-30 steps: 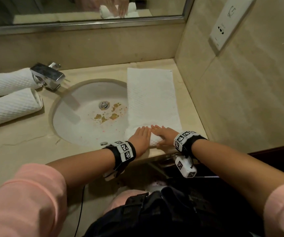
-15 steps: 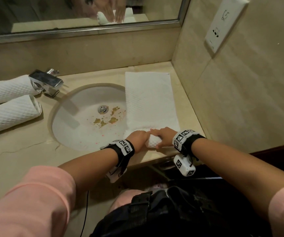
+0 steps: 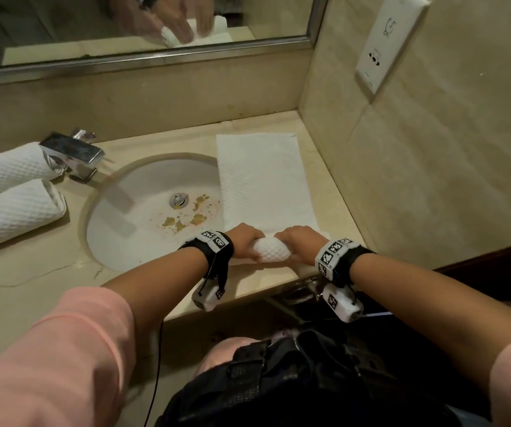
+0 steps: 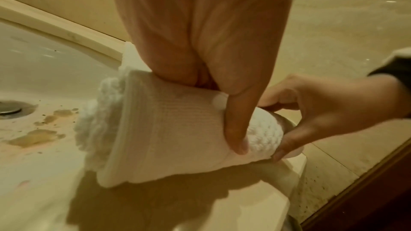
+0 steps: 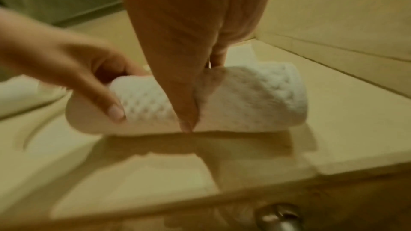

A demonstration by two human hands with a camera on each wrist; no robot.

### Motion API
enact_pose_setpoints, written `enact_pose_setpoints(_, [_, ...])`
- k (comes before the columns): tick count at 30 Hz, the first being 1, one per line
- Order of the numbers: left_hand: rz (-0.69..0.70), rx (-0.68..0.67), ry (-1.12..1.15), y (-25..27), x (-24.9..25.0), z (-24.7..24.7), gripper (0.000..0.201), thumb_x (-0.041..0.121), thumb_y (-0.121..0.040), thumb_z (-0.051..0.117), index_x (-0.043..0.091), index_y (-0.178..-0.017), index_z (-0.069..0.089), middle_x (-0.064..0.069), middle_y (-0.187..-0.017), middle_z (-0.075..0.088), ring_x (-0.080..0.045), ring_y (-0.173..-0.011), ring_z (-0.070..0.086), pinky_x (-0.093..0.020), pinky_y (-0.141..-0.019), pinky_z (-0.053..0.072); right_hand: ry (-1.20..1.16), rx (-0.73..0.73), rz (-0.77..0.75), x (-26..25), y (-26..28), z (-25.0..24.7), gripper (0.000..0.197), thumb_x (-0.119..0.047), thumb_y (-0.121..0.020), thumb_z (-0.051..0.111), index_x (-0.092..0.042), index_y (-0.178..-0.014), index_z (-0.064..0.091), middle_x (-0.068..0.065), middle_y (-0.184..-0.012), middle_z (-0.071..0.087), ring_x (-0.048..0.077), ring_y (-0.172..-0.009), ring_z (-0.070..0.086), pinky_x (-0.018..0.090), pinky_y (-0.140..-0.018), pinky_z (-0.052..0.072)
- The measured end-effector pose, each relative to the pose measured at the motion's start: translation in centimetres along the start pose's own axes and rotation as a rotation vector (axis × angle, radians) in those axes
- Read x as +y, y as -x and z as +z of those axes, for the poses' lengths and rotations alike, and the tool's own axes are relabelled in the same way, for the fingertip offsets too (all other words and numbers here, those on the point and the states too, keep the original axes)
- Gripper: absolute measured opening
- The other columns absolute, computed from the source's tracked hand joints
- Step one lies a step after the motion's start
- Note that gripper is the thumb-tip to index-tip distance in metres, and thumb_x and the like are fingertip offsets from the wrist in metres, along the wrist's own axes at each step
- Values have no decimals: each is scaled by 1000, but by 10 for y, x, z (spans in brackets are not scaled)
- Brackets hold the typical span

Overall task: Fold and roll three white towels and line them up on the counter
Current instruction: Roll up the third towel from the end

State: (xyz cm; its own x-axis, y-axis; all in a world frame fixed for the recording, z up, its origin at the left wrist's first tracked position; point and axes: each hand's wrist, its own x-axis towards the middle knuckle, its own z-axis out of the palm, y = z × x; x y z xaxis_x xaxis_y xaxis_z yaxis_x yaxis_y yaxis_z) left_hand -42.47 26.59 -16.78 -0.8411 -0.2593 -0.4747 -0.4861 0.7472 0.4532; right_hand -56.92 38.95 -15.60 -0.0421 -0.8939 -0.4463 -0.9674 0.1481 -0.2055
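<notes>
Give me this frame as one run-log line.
step: rolling third towel | left hand: grips roll | right hand: grips roll | rolled towels: two, left of sink | rest: flat

In the head view, the two rolled towels [image 3: 7, 192] run off the left edge of the frame, so their far ends stay unseen, and the faucet [image 3: 72, 154] covers the tip of the upper one. The fingertips of the left hand [image 3: 245, 241] and the right hand [image 3: 302, 241] curl out of sight behind the roll of the third towel [image 3: 271, 252]. The right wrist view is blurred throughout, and the metal fitting [image 5: 279, 217] at its lower edge is cut off.
</notes>
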Motion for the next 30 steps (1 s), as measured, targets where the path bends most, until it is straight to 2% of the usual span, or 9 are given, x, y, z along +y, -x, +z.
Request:
enact_pose_setpoints(3, [11,1,-52,0,1,1,49,34,-79,73,13,-121,60,-7,-114,64,-23,-102,59,-28,-85,44,27,-112,47,-1,-10,-15,50,-24,-72,78,-22,-119,63,3,-105,68,23,-99,62,31,-82,46])
enact_pose_setpoints(7, [44,113,-143,7,7,7,44,33,-86,63,11,-122,52,-9,-117,49,-26,-100,54,-35,-90,47,34,-221,108,-1,-23,-25,57,-26,-66,84,-21,-119,65,2,-103,69,20,-96,63,31,-84,50])
enact_pose_setpoints(10, [56,189,-364,13,17,20,43,20,-91,52,8,-131,39,-13,-118,47,-29,-101,50,-40,-87,46,13,-293,147,4,-30,-28,49,-24,-66,83,-19,-113,68,3,-99,71,20,-91,65,33,-83,53])
enact_pose_setpoints(15, [-96,190,-490,18,36,42,36,-2,-89,40,3,-124,39,-16,-118,48,-33,-104,47,-39,-86,38,-18,-419,160,3,-36,-35,45,-22,-66,84,-17,-108,70,3,-96,72,19,-87,66,31,-79,53])
enact_pose_setpoints(19, [-148,167,-490,16,39,44,32,-4,-88,40,4,-119,42,-16,-115,49,-32,-104,47,-39,-85,38,-89,-507,134,5,-36,-39,40,-22,-68,83,-16,-106,72,4,-97,72,16,-84,61,26,-72,48])
enact_pose_setpoints(22, [-180,114,-463,10,39,40,31,3,-92,41,5,-122,41,-16,-119,48,-33,-109,47,-41,-88,38,-89,-474,115,7,-30,-35,41,-27,-65,84,-20,-104,71,-1,-95,72,18,-89,64,32,-81,51])
enact_pose_setpoints(25, [-184,43,-419,1,38,28,37,11,-91,52,7,-125,40,-15,-123,49,-31,-113,47,-40,-92,38,-30,-337,94,7,-20,-28,53,-33,-68,82,-19,-116,64,-2,-107,68,18,-99,61,33,-92,49])
enact_pose_setpoints(28, [-174,-62,-364,-7,35,15,54,23,-83,69,8,-125,39,-14,-122,50,-31,-114,49,-41,-94,39,21,-230,72,11,-11,-25,56,-37,-76,75,-15,-124,56,2,-117,63,20,-106,58,30,-92,45])
enact_pose_setpoints(30, [-154,-113,-345,-12,32,8,61,31,-78,75,8,-123,40,-14,-120,53,-32,-110,53,-42,-91,43,52,-147,57,12,-2,-22,55,-34,-80,72,-12,-127,52,6,-122,60,22,-110,56,31,-94,45])
